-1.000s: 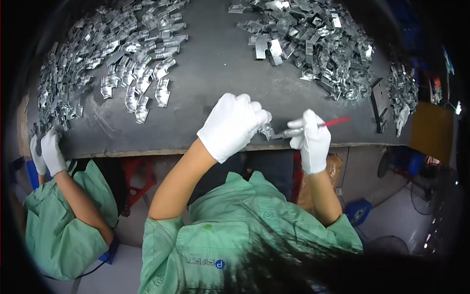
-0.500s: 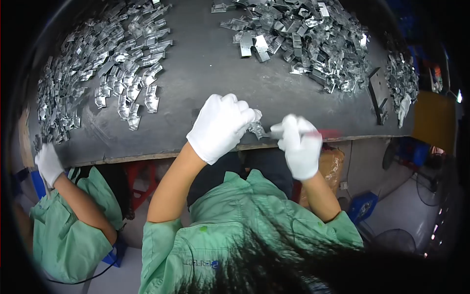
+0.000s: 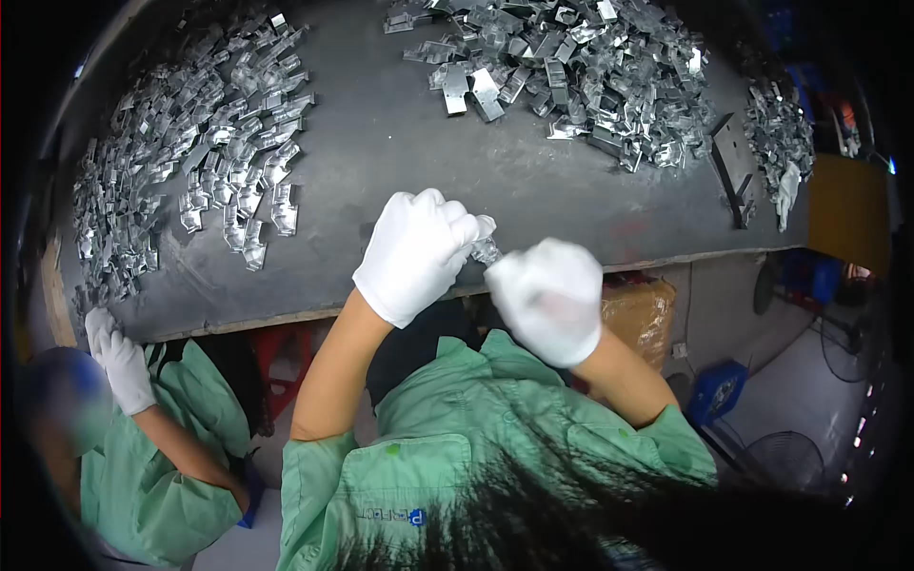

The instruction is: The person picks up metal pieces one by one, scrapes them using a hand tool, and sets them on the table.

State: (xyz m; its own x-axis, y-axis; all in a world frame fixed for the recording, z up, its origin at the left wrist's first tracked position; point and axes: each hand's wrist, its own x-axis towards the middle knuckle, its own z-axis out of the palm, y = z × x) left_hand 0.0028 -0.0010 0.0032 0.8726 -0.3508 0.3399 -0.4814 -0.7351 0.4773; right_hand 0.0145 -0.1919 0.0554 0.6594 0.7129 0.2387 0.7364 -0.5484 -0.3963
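Note:
My left hand (image 3: 419,255), in a white glove, is closed on a small shiny metal part (image 3: 486,251) near the front edge of the dark table (image 3: 371,171). Close on its right is my gloved right hand (image 3: 549,300), fingers curled and blurred by motion. The red-handled tool seen in it earlier is hardly visible now; only a faint reddish smear shows over the glove. Beyond my hands lies a large heap of metal parts (image 3: 609,81). Another spread of metal parts (image 3: 205,133) covers the left side.
A co-worker's gloved hand (image 3: 122,366) is at the table's left front edge. On the right lie a flat dark-edged plate (image 3: 731,171) and a smaller heap of parts (image 3: 779,138). Below the table are a wrapped brown box (image 3: 636,322) and a blue crate (image 3: 719,392).
My right hand has turned and moved left and down, close to the metal part. The view has shifted. The co-worker's head has come into view at the left.

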